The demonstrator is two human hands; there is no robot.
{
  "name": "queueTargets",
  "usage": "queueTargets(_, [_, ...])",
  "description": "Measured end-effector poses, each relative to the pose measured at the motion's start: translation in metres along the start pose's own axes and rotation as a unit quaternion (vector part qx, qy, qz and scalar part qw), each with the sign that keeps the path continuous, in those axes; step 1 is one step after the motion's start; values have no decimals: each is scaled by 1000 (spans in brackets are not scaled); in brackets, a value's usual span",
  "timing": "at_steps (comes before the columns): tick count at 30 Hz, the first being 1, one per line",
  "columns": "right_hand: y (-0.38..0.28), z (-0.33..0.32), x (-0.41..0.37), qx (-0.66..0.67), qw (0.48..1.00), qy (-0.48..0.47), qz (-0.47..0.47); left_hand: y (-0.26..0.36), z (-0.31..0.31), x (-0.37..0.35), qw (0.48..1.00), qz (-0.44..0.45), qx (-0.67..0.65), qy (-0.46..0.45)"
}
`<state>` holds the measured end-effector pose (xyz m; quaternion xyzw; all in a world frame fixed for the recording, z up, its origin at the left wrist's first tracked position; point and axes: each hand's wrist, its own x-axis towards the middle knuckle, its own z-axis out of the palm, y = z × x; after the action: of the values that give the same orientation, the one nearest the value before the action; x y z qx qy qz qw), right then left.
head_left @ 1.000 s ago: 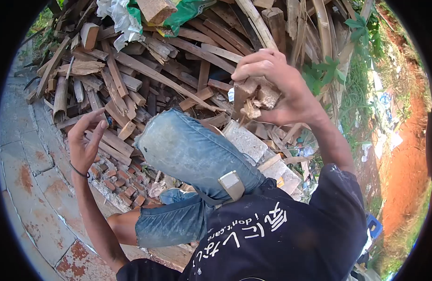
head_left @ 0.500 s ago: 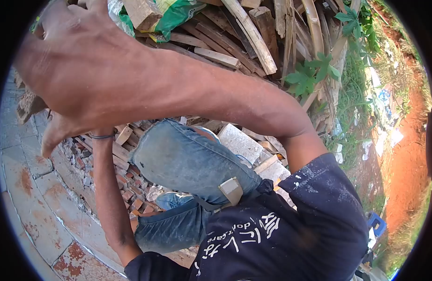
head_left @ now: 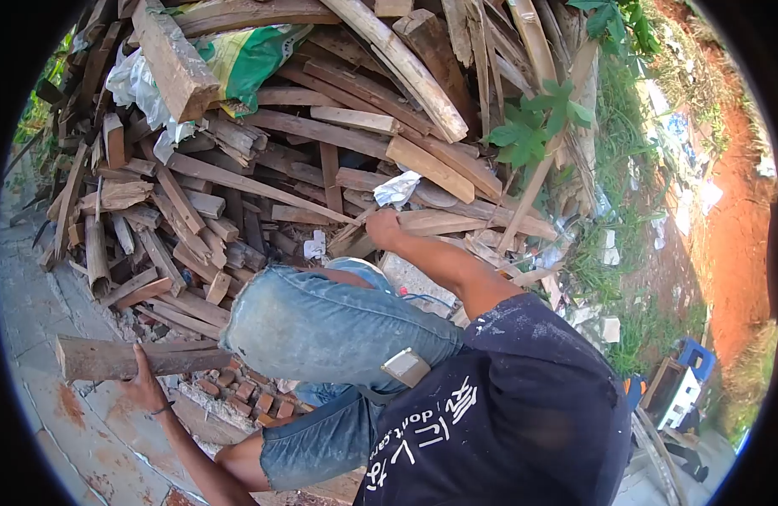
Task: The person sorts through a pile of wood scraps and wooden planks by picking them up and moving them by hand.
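Note:
At the lower left, my left hand (head_left: 144,384) is closed around a short, thick wooden block (head_left: 102,358), its fingers reaching over the near side. The block lies level above the paving. My right hand (head_left: 382,228) is down at the woodpile (head_left: 262,169), fingers curled in. A long, thin wooden strip (head_left: 254,184) ends right at those fingers, but whether they grip it is hidden. Crumpled white paper (head_left: 397,189) lies just beyond this hand.
Grey paving slabs (head_left: 60,438) run along the left. Broken bricks (head_left: 245,395) lie by my bent knee (head_left: 279,312). A green and white sack (head_left: 258,59) sits in the pile under a thick beam (head_left: 174,63). Leaves (head_left: 524,139) and grass (head_left: 621,185) border the right.
My right hand has dropped from close before the camera at upper left to the woodpile, and its fingers have curled. My left hand, previously mostly hidden, now shows with the wooden block.

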<state>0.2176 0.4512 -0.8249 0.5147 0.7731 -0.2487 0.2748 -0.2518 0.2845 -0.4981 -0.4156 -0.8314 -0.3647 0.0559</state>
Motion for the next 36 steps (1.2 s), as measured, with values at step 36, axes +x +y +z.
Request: queueTargets(36, [103,-259,-405,-82,942,296,-132,-57,96,38,992,113,-57,-23])
